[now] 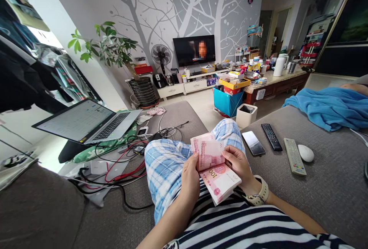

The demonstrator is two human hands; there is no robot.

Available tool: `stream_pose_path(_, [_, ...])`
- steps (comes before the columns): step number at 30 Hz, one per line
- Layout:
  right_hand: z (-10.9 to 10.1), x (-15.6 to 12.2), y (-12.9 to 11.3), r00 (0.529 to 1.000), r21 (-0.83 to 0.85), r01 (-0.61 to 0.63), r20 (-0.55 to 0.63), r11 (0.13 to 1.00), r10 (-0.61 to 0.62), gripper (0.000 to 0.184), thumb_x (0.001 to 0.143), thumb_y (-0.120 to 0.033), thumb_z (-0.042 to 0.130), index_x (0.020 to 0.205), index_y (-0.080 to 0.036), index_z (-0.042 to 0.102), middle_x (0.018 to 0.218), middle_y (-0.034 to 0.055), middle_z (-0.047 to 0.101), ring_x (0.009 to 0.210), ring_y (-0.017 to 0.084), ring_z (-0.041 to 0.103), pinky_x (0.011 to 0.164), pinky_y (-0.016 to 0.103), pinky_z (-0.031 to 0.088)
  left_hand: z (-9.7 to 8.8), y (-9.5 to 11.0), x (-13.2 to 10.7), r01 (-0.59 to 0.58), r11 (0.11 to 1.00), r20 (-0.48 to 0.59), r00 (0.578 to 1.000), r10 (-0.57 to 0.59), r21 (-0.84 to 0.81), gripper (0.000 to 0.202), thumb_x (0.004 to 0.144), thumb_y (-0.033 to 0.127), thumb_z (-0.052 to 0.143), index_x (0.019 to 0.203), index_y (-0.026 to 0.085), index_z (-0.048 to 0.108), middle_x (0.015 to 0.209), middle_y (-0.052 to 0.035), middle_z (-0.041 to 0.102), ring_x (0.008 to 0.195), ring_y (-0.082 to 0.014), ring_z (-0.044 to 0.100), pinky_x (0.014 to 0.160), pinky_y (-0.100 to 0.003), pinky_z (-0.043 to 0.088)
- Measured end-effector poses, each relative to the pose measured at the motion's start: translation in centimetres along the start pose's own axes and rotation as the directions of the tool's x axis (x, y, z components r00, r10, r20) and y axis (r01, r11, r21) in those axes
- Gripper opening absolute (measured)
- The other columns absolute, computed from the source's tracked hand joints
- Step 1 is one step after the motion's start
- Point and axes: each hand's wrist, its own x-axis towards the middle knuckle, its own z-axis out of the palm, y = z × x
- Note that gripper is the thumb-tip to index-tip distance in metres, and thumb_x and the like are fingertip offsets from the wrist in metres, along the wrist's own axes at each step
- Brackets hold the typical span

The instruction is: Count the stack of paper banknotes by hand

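We are holding a thick stack of pink paper money [220, 180] low in the middle of the frame, over our lap. Our left hand [190, 176] is gripping its left edge, and our right hand [238, 164] is pinching the top notes, bending them up. The notes could be slipping and scattering onto the grey sofa [330, 187] if our pinch is loosening.

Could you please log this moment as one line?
left hand: holds thick pink banknote stack | right hand: folds top notes up | setting: grey fabric sofa
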Motion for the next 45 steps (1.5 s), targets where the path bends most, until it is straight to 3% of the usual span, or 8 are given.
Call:
stream_pose_path(12, [0.1, -0.1, -0.2, 1.000, -0.054, 0.012, -0.008, 0.998, -0.012, 0.028, 0.073, -0.039, 0.070, 0.065, -0.020, 0.052, 0.047, -0.0077, 0.034, 0.042, 0.007, 0.022, 0.044, 0.026, 0.014, 0.1, 0.1, 0.0, -0.020, 0.999, -0.040, 0.999, 0.021, 0.032, 0.019, 0.072, 0.029, 0.060, 0.059, 0.017, 0.067, 0.064, -0.0020, 0.067, 0.062, -0.0178, 0.056, 0.069, -0.029, 0.048])
stream_pose_path(18, [0.3, -0.3, -0.4, 1.000, -0.109, 0.017, -0.018, 0.994, -0.019, 0.030, 0.073, -0.043, 0.069, 0.064, -0.020, 0.051, 0.046, -0.0076, 0.031, 0.041, 0.007, 0.022, 0.043, 0.026, 0.015, 0.2, 0.4, -0.3, -0.015, 1.000, 0.006, 1.000, 0.015, 0.003, 0.020, 0.072, 0.029, 0.059, 0.060, 0.017, 0.068, 0.059, -0.0014, 0.063, 0.059, -0.0182, 0.055, 0.065, -0.029, 0.048])
stream_pose_path(24, [0.4, -0.4, -0.5, 0.999, -0.099, 0.027, -0.017, 0.995, -0.029, 0.030, 0.074, -0.044, 0.068, 0.065, -0.020, 0.053, 0.047, -0.0060, 0.041, 0.041, 0.008, 0.025, 0.042, 0.025, 0.017, -0.1, 0.6, -0.4, -0.010, 0.997, 0.036, 0.999, 0.007, 0.077, 0.018, 0.071, 0.030, 0.061, 0.059, 0.017, 0.067, 0.065, -0.0030, 0.066, 0.063, -0.0188, 0.057, 0.060, -0.027, 0.046])
stream_pose_path(29, [0.2, -0.3, -0.3, 0.998, -0.075, 0.061, 0.022, 0.995, -0.059, 0.026, 0.077, -0.042, 0.066, 0.069, -0.019, 0.057, 0.051, -0.0013, 0.054, 0.048, 0.011, 0.044, 0.048, 0.025, 0.030, -0.1, -0.2, -0.1, 0.032, 0.999, 0.058, 0.998, -0.031, -0.024, 0.018, 0.070, 0.031, 0.063, 0.060, 0.016, 0.065, 0.064, -0.0029, 0.067, 0.061, -0.0181, 0.059, 0.061, -0.028, 0.047])
stream_pose_path(37, [0.2, 0.1, 0.0, 0.989, -0.118, 0.109, -0.091, 0.987, -0.120, 0.032, 0.065, -0.039, 0.076, 0.076, -0.021, 0.053, 0.060, -0.0054, 0.046, 0.050, 0.009, 0.036, 0.047, 0.023, 0.028, -0.1, -0.8, -0.2, 0.152, 0.980, 0.140, 0.981, -0.134, -0.128, 0.021, 0.066, 0.031, 0.070, 0.081, 0.016, 0.068, 0.066, -0.0019, 0.067, 0.056, -0.0179, 0.060, 0.058, -0.030, 0.049])
stream_pose_path(45, [-0.1, -0.1, 0.0, 0.996, -0.164, 0.082, -0.015, 0.983, -0.085, 0.028, 0.070, -0.042, 0.071, 0.065, -0.020, 0.054, 0.061, -0.0020, 0.048, 0.054, 0.012, 0.038, 0.051, 0.026, 0.030, -0.4, -1.2, -0.1, 0.158, 0.977, 0.168, 0.977, -0.133, -0.141, 0.022, 0.062, 0.030, 0.074, 0.076, 0.015, 0.066, 0.058, 0.0021, 0.062, 0.048, -0.0129, 0.053, 0.052, -0.026, 0.044])
